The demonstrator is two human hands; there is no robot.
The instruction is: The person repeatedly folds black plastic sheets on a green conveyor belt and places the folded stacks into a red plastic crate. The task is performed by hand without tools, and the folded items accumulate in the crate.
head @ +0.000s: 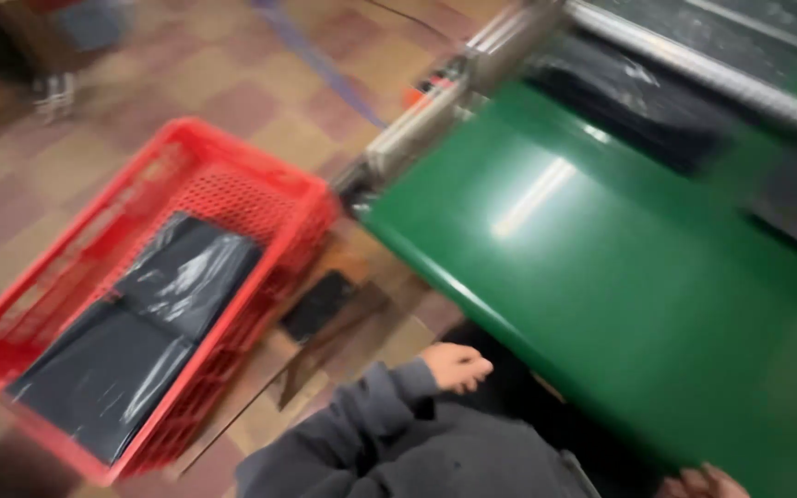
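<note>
While the left hand (455,365) curls empty, a red crate (260,189) sits beside it.

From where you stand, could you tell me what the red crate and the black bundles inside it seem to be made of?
The red crate looks like rigid moulded plastic: perforated walls, slightly glossy. The black bundles look like thin plastic film, probably folded bags, with wrinkled streaks of shine. Motion blur leaves both uncertain.

Head-worn view, steeply downward, close
</note>
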